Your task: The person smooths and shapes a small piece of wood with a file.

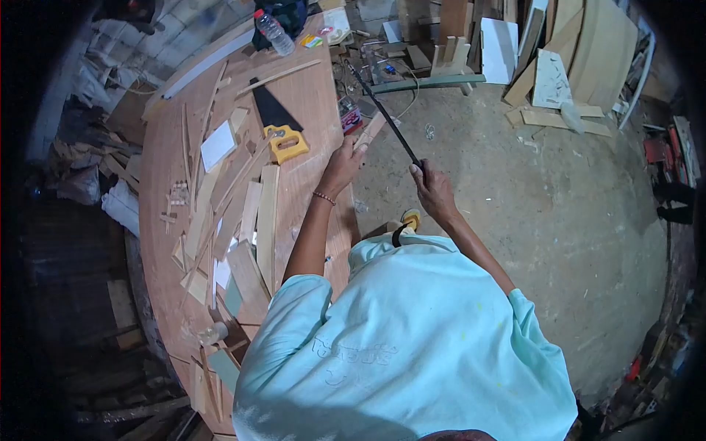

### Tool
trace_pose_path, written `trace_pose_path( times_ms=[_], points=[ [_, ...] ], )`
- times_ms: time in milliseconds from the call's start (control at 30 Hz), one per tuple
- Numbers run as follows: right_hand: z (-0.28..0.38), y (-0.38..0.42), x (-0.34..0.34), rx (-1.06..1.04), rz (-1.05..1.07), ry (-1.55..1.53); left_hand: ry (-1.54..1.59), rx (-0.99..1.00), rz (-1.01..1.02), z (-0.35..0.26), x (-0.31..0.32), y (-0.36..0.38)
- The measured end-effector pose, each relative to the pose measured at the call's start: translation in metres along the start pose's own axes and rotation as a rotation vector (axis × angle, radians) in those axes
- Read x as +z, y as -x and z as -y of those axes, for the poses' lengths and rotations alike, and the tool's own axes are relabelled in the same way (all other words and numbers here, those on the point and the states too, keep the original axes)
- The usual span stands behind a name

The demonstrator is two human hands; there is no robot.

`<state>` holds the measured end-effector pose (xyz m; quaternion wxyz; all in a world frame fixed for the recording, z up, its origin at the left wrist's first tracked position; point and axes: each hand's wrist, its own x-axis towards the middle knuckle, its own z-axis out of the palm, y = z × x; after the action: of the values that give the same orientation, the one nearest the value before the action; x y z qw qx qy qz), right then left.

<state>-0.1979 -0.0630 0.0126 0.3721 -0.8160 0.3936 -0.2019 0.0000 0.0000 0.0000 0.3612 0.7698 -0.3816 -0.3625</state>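
My left hand (344,165), with a beaded bracelet at its wrist, is closed round a small piece of wood (373,130) at the table's right edge. In my right hand (434,187) is the handle end of a long, thin dark tool (397,131), which looks like a hacksaw or file. The tool slants up and to the left, and its middle crosses the far end of the wood piece. Whether the two touch cannot be made out.
Left of my hands, the wooden table (312,95) bears a yellow-handled saw (285,143), a white block (218,145), many wood strips and a plastic bottle (273,33). Boards (500,51) lean at the back right. A green bar (426,83) lies beyond the tool.
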Motion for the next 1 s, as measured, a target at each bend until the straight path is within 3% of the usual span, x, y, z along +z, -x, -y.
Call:
trace_pose_path(
  times_ms=[67, 100, 200, 267, 367, 600, 800, 1000],
  points=[
    [0.0, -0.005, 0.001, -0.03, 0.056, -0.008, -0.274, 0.167, -0.145, 0.008, 0.001, -0.003],
    [-0.004, 0.007, -0.002, -0.028, 0.082, 0.05, -0.212, 0.158, -0.145, 0.019, 0.017, 0.006],
    [0.0, 0.015, 0.034, -0.071, 0.15, 0.098, -0.473, 0.054, -0.157, 0.055, -0.001, 0.02],
    [-0.002, 0.018, 0.048, -0.118, 0.19, 0.086, -0.59, 0.207, -0.327, 0.094, 0.001, 0.013],
    [-0.006, 0.023, 0.067, -0.105, 0.254, 0.128, -0.739, 0.041, -0.358, 0.095, 0.002, 0.016],
    [-0.025, 0.033, 0.089, -0.132, 0.271, 0.18, -0.823, -0.049, -0.389, 0.104, 0.006, 0.0],
    [-0.027, 0.029, 0.082, -0.025, 0.276, 0.152, -0.821, -0.017, -0.403, 0.101, 0.001, -0.017],
    [-0.028, 0.023, 0.079, -0.064, 0.231, 0.135, -0.833, 0.084, -0.388, 0.076, -0.004, -0.04]
  ],
)
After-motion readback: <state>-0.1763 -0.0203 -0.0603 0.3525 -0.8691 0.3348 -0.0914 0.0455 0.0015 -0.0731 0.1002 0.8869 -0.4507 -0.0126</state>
